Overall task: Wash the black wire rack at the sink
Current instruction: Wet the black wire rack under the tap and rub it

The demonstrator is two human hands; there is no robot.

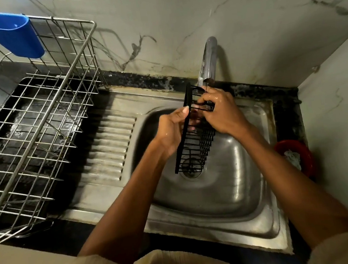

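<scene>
The black wire rack [194,149] is a narrow black basket held on end over the steel sink [223,191], its lower end above the drain [191,169]. My left hand [171,130] grips its left side rail, thumb over the edge. My right hand [223,110] is wet and closes over the rack's upper end, fingers curled through the wires. The top of the rack sits just under the spout of the steel tap [208,62]. I cannot tell whether water is running.
A steel dish-drying basket [38,130] with a blue plastic cup holder [11,34] stands on the counter at the left, beside the ribbed drainboard [109,143]. A red bowl [295,157] with something white in it sits at the sink's right edge. Marble walls close in behind and on the right.
</scene>
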